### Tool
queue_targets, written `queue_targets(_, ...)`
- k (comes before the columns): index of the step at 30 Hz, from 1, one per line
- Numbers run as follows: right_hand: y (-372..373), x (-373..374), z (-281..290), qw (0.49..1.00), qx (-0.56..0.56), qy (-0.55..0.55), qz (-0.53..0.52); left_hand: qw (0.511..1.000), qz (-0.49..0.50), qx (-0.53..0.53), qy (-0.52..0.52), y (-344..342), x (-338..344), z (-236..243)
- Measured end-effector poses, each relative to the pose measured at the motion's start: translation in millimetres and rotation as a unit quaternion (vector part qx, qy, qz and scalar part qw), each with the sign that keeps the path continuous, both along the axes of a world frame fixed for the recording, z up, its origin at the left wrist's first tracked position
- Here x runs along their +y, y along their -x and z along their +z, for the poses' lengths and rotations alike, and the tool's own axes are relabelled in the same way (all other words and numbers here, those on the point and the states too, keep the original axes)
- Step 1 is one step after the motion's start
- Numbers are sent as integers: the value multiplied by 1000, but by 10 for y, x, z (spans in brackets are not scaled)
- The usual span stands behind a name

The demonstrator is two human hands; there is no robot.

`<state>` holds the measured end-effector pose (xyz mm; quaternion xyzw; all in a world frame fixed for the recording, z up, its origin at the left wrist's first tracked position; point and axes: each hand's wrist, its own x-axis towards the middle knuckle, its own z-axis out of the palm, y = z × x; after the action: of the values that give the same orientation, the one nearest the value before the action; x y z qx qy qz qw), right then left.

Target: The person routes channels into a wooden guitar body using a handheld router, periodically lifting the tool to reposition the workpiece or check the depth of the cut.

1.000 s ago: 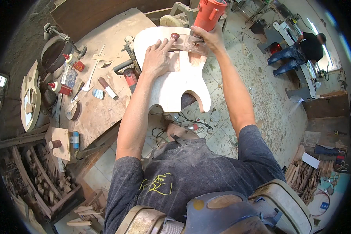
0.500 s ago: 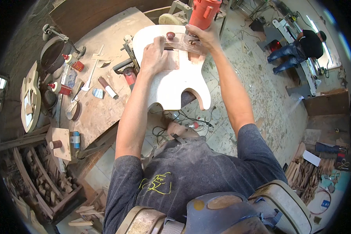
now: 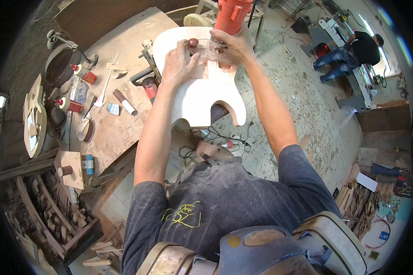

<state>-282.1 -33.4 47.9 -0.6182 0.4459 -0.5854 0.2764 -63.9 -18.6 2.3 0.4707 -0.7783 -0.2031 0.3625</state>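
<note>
A pale wooden electric-guitar body (image 3: 192,103) lies in front of me, with routed pockets in its upper part. My right hand (image 3: 236,45) is wrapped around the lower part of an orange-red handheld router (image 3: 233,17), which stands upright on the wood. Beneath the router is a clear plastic base plate (image 3: 219,53); a dark red round knob (image 3: 193,42) sits to its left. My left hand (image 3: 180,66) rests on the body beside the knob, thumb and fingers apart. The router's bit is hidden by my right hand and the plate.
On the workbench (image 3: 117,142) at left lie glue bottles (image 3: 85,74), a sanding tube (image 3: 125,102) and a red clamp or tool (image 3: 149,87). Cables (image 3: 225,137) trail on the floor below the body. Another person (image 3: 365,50) bends over a machine at far right.
The router and my right hand have shifted slightly left over the body. My left hand's thumb has spread away from its fingers, and the hand sits a little lower and further left.
</note>
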Motion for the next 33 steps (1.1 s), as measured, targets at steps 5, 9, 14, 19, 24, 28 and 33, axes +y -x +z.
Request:
queue_targets(5, -39, 49, 13, 1000, 21, 5, 0, 1000, 3, 13, -5, -27, -32, -56)
queue_targets(9, -68, 120, 43, 1000, 16, 7, 4, 999, 20, 26, 1, -34, -18, -73)
queue_targets(14, -79, 170, 52, 1000, 20, 6, 9, 999, 35, 20, 2, -21, 2, -18)
queue_targets(19, -111, 187, 28, 999, 5, 27, 36, 997, 58, 54, -2, -24, -15, -23)
queue_targets(24, -131, 236, 47, 999, -9, 30, 32, 997, 53, 64, -9, -13, -7, -20)
queue_targets(28, -198, 312, 172, 999, -37, -24, 26, 996, 53, 74, -8, -24, 2, -27)
queue_targets(33, -159, 292, 216, 998, -1, -59, 14, 997, 42, 68, -15, -13, 2, -23)
